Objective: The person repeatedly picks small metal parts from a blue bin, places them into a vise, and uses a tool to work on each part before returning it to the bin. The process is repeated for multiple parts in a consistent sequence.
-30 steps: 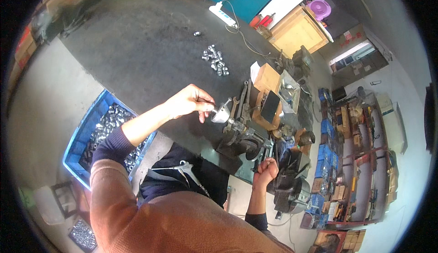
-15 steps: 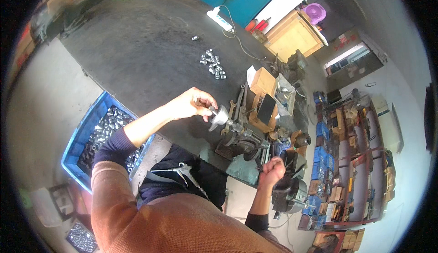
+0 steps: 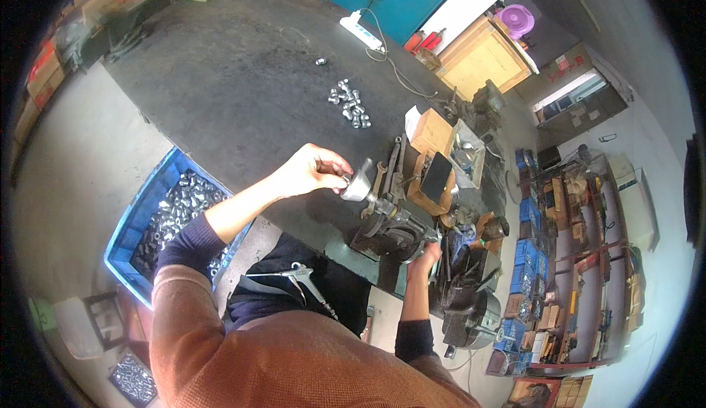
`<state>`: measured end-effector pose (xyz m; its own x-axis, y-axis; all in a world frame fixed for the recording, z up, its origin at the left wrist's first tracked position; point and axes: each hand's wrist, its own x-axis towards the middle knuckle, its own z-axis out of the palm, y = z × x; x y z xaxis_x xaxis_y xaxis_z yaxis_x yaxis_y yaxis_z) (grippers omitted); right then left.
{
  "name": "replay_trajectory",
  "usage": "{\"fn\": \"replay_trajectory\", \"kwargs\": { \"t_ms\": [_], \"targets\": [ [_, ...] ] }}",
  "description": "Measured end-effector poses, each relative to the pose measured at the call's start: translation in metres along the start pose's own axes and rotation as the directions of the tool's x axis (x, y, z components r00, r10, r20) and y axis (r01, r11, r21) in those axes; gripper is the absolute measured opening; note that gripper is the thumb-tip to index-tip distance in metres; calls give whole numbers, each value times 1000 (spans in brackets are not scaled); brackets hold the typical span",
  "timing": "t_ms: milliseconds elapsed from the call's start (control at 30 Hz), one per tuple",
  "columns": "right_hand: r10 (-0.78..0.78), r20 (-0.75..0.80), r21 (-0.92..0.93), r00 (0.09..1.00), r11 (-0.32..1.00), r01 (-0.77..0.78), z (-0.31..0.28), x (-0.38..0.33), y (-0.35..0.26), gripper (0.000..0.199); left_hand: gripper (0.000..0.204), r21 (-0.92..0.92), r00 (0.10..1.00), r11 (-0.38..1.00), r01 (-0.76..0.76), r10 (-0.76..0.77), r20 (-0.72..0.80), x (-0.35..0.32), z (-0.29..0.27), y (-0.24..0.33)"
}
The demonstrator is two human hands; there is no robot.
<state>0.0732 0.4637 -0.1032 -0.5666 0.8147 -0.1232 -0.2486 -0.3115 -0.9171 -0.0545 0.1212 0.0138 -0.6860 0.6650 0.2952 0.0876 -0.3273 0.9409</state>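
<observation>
While the left hand works at a silver cup, the right hand reaches the device's other end

As the left hand (image 3: 316, 171) bends in from the left, its thumb and fingers draw close together at the mouth of a silver cup-shaped head (image 3: 357, 187); whether a small part is pinched between them cannot be told. The head sits on the near-left end of a dark bench device (image 3: 393, 230), by the right-hand edge of the workbench (image 3: 220, 84). At the device's opposite end, the right hand (image 3: 422, 261) has its fingers curled at the metal there, but their hold is partly hidden.

Just beyond the head lie wrenches (image 3: 380, 178), next to an open cardboard box with a black flat slab (image 3: 437, 174) on it. Farther off, shiny metal fittings (image 3: 357, 121) lie heaped, with a single fitting (image 3: 321, 61) apart from them. Beside the bench, under the left forearm, a blue crate (image 3: 136, 220) holds many metal parts (image 3: 187, 196). A blow gun (image 3: 307, 284) lies across the person's lap.
</observation>
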Motion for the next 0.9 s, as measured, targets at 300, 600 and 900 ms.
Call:
{"fn": "replay_trajectory", "kwargs": {
  "t_ms": [300, 600, 900],
  "targets": [
    [158, 164, 35, 974, 986, -166, -25, -66, -38, 10, 16, -46, 1000, 999, 22, -21, 17, -1, -2, -2],
    [-211, 160, -152, 964, 960, 235, 36, 2, -47, 14, 18, -101, 987, 985, 140, -147, -58, 1, 2, -1],
    [-242, 320, 186, 916, 964, 190, 6, -82, -100, 16, 17, -151, 985, 978, 141, -154, -83, -4, -1, 0]
  ]
}}
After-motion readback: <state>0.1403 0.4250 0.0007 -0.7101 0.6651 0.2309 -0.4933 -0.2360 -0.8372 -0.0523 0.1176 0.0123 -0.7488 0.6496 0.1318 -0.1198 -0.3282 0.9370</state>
